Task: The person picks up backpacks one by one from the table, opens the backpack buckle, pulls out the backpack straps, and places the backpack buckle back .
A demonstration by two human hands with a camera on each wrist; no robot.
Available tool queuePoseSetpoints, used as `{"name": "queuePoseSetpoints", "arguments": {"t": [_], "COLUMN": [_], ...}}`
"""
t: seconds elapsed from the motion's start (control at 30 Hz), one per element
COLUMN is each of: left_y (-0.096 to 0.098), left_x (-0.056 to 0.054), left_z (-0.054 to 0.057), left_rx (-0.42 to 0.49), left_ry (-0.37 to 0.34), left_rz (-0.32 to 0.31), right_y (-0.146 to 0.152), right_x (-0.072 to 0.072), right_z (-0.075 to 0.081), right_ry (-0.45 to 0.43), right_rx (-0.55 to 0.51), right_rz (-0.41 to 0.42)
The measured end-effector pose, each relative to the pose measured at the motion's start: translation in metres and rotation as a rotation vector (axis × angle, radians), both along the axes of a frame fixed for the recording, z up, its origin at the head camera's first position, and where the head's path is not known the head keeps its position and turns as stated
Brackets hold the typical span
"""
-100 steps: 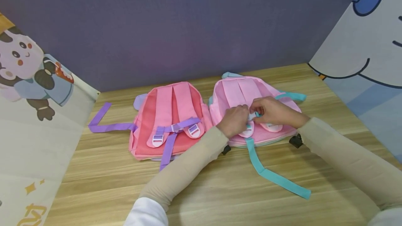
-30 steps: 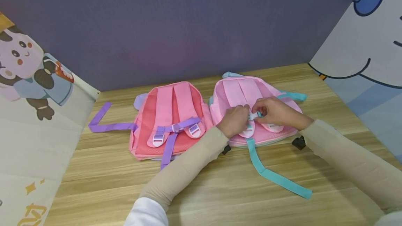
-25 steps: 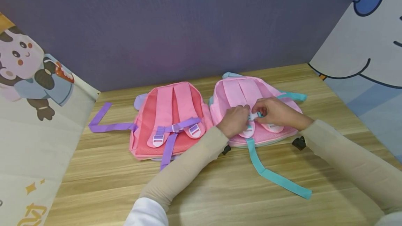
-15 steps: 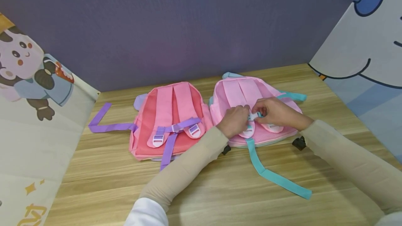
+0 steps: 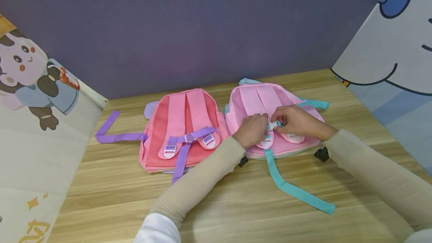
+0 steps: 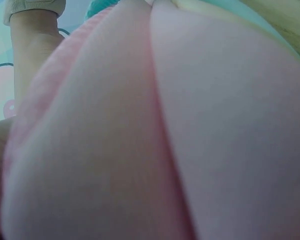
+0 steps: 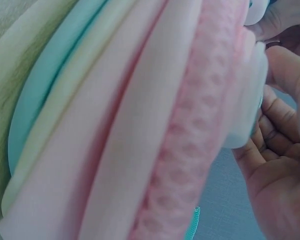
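A light pink backpack lies with its shoulder straps facing up, at the right of the pair in the head view. Over its lower middle, my left hand and my right hand meet at a white plastic buckle on teal webbing. The right fingers pinch its right end. The left fingers grip the other side, their tips mostly hidden behind the knuckles. Below hangs a loose teal strap. Pink fabric fills the left wrist view; in the right wrist view, fingers surround a pale plastic piece.
A coral-pink backpack with purple straps lies directly left, its chest buckle joined across the shoulder straps. Both bags rest on a wood-grain table. A dark wall stands behind, with cartoon-printed panels on either side.
Since the oldest frame, my right hand has shifted slightly right, and more of the white buckle shows between the hands. Over the last second both hands stay nearly still.
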State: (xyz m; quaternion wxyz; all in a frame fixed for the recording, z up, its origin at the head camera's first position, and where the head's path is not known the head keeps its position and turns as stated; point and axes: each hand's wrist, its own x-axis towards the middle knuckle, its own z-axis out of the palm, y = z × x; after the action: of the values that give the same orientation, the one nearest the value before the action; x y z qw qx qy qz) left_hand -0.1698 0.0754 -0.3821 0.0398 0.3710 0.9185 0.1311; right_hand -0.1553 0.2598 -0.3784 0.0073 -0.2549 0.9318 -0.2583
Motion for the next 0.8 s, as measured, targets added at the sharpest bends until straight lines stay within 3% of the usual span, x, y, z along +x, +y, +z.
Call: {"name": "queuePoseSetpoints", "arguments": {"t": [0.8], "left_y": [-0.0006], "left_x": [-0.0007], "left_z": [-0.0006], "left_rx": [0.011], "left_ry": [-0.008], "left_rz": [0.001], "right_y": [0.0006], "right_x": [0.0001], "right_z": [-0.0019], "right_ry": [0.002], "right_rx": [-0.008], "right_rz": [-0.006]}}
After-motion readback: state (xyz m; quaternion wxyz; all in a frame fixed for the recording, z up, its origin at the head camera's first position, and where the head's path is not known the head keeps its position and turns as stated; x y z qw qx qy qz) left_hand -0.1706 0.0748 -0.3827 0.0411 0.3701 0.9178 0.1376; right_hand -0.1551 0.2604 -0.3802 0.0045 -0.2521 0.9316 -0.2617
